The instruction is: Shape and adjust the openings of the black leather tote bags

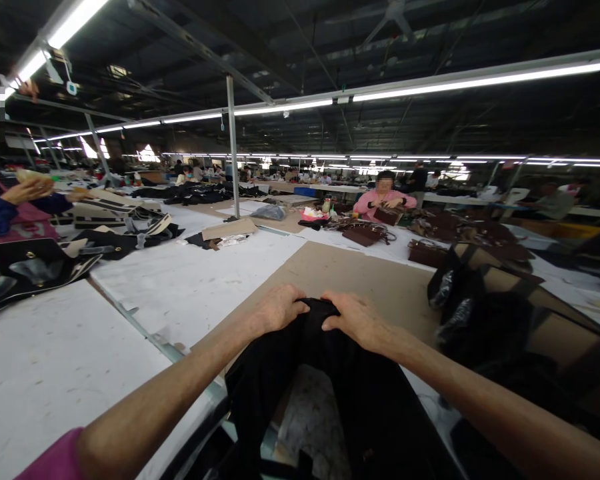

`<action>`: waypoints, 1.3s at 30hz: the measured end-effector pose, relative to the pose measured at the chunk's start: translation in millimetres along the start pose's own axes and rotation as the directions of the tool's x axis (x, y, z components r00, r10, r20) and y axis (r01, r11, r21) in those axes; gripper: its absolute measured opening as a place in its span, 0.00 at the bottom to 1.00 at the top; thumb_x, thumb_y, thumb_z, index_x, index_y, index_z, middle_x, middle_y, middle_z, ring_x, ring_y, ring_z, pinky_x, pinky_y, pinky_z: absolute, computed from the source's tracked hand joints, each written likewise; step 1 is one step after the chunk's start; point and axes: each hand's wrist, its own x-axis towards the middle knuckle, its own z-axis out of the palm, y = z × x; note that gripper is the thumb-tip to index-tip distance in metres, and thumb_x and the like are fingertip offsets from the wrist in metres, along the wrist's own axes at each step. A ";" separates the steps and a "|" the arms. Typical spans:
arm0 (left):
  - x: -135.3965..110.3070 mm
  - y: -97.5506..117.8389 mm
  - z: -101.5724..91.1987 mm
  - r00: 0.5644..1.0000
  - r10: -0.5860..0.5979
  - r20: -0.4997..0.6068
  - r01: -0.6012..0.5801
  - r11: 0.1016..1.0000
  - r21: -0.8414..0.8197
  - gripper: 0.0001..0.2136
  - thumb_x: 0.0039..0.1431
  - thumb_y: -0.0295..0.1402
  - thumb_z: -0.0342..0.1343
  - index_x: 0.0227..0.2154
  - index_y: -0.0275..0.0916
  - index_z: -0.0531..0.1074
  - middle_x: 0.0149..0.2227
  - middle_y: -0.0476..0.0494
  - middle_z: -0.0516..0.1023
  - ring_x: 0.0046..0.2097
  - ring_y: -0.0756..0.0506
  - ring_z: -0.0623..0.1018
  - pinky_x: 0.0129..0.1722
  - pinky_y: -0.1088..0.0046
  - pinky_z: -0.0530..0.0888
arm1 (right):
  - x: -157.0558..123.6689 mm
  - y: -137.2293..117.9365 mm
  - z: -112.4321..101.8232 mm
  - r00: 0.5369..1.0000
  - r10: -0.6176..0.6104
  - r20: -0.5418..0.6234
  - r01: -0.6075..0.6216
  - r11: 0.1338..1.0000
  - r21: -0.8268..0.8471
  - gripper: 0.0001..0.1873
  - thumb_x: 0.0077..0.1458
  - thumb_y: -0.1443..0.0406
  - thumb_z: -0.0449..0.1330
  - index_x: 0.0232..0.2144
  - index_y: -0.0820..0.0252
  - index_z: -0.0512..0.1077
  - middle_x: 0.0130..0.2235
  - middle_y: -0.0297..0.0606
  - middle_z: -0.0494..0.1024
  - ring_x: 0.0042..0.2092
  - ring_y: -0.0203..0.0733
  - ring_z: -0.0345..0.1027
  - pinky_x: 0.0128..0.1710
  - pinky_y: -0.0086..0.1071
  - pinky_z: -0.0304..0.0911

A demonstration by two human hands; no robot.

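Observation:
A large black fabric piece (375, 393) hangs from both hands over the near edge of the table and spreads toward me below. My left hand (283, 308) pinches its top edge between thumb and fingers. Just to the right, my right hand (353, 317) grips the same edge, with a short stretch of cloth between the two. Through a gap in the middle of the fabric shows a pale speckled surface (310, 413). The lower part of the fabric lies in shadow, so its full shape is unclear.
Brown board (360, 263) covers part of the white table (205, 280). Black bags with plastic-wrapped handles (480, 313) stand close on the right. Black and cream pieces (40, 267) lie at left beside a co-worker's hand (27, 190). Another person (385, 200) handles brown pieces across the table.

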 end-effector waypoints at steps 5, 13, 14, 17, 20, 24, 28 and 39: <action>-2.8 -2.2 -1.9 0.997 0.064 0.036 -0.062 0.997 -0.049 0.09 0.51 0.31 0.47 0.27 0.37 0.73 0.24 0.50 0.72 0.29 0.49 0.69 0.29 0.77 0.63 | -1.6 13.9 -6.0 0.992 -0.125 0.030 0.124 0.991 0.048 0.04 0.52 0.67 0.55 0.28 0.58 0.70 0.29 0.32 0.73 0.34 0.38 0.64 0.33 0.28 0.52; -1.7 -12.2 0.4 0.988 0.088 0.124 -0.054 0.965 -0.258 0.12 0.52 0.35 0.47 0.29 0.35 0.73 0.24 0.51 0.71 0.27 0.51 0.67 0.26 0.78 0.62 | -0.3 24.6 -11.9 0.969 -0.241 0.047 0.234 0.965 0.122 0.08 0.54 0.64 0.55 0.24 0.59 0.69 0.22 0.28 0.68 0.28 0.33 0.61 0.30 0.25 0.51; -1.8 -12.9 0.7 0.988 0.087 0.128 -0.049 0.960 -0.277 0.12 0.51 0.35 0.47 0.29 0.35 0.73 0.24 0.51 0.71 0.27 0.51 0.67 0.26 0.78 0.62 | -0.2 23.9 -12.5 0.968 -0.246 0.049 0.238 0.963 0.130 0.08 0.54 0.63 0.56 0.25 0.59 0.69 0.22 0.27 0.68 0.28 0.33 0.61 0.30 0.25 0.51; -2.7 -13.4 1.6 0.988 0.094 0.123 -0.052 0.949 -0.311 0.13 0.51 0.36 0.47 0.30 0.34 0.74 0.25 0.51 0.71 0.28 0.51 0.67 0.26 0.78 0.62 | -0.8 20.7 -14.2 0.960 -0.273 0.054 0.264 0.955 0.138 0.10 0.56 0.60 0.54 0.26 0.59 0.69 0.23 0.27 0.68 0.28 0.33 0.61 0.30 0.25 0.50; -3.4 -12.7 2.9 0.986 0.104 0.129 -0.059 0.948 -0.314 0.13 0.52 0.36 0.47 0.30 0.35 0.74 0.24 0.51 0.71 0.27 0.51 0.67 0.26 0.78 0.62 | -1.7 19.6 -13.6 0.957 -0.285 0.051 0.279 0.955 0.098 0.14 0.59 0.61 0.50 0.24 0.60 0.67 0.21 0.27 0.66 0.25 0.32 0.58 0.27 0.25 0.48; -4.1 -13.1 4.9 0.986 0.119 0.120 -0.077 0.949 -0.307 0.14 0.53 0.37 0.46 0.29 0.34 0.74 0.23 0.51 0.69 0.26 0.51 0.66 0.25 0.78 0.61 | -1.3 22.6 -10.3 0.956 -0.295 0.011 0.294 0.955 0.026 0.15 0.60 0.62 0.49 0.23 0.60 0.65 0.21 0.28 0.65 0.26 0.32 0.58 0.28 0.25 0.48; -5.3 -9.5 5.3 0.992 0.101 0.080 -0.076 0.958 -0.277 0.13 0.53 0.36 0.46 0.27 0.34 0.73 0.21 0.51 0.67 0.25 0.52 0.64 0.24 0.78 0.59 | 0.6 21.5 -7.4 0.960 -0.279 0.024 0.280 0.960 -0.022 0.15 0.61 0.62 0.48 0.24 0.60 0.65 0.21 0.30 0.66 0.25 0.33 0.57 0.27 0.26 0.47; -15.8 0.3 4.3 0.998 0.058 -0.006 -0.058 0.983 -0.172 0.12 0.53 0.36 0.46 0.24 0.35 0.71 0.19 0.52 0.62 0.24 0.52 0.62 0.23 0.79 0.57 | 8.6 0.1 -4.6 0.945 -0.326 0.029 0.315 0.930 0.188 0.16 0.58 0.61 0.48 0.21 0.61 0.64 0.19 0.28 0.60 0.24 0.32 0.53 0.25 0.25 0.47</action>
